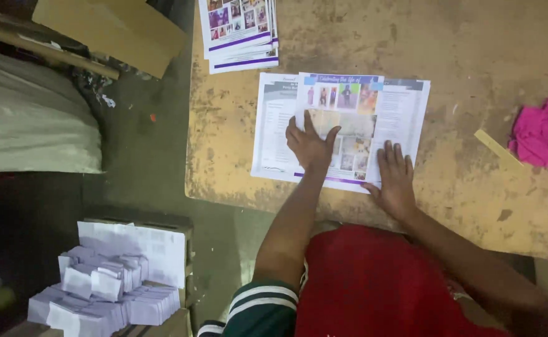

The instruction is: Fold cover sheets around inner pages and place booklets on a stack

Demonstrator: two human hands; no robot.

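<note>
My left hand (309, 146) and right hand (395, 178) press flat, fingers spread and gripping nothing, on one printed sheet (342, 128) atop the worn table (473, 206), one stack of printed sheets (239, 31) lying farther left.

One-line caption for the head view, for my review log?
Both hands, left and right, press flat on a printed photo sheet on a worn table.

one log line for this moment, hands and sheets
left hand: flat on photo sheet | right hand: flat on sheet's lower right | sheet: on worn table | pink cloth: right
</note>
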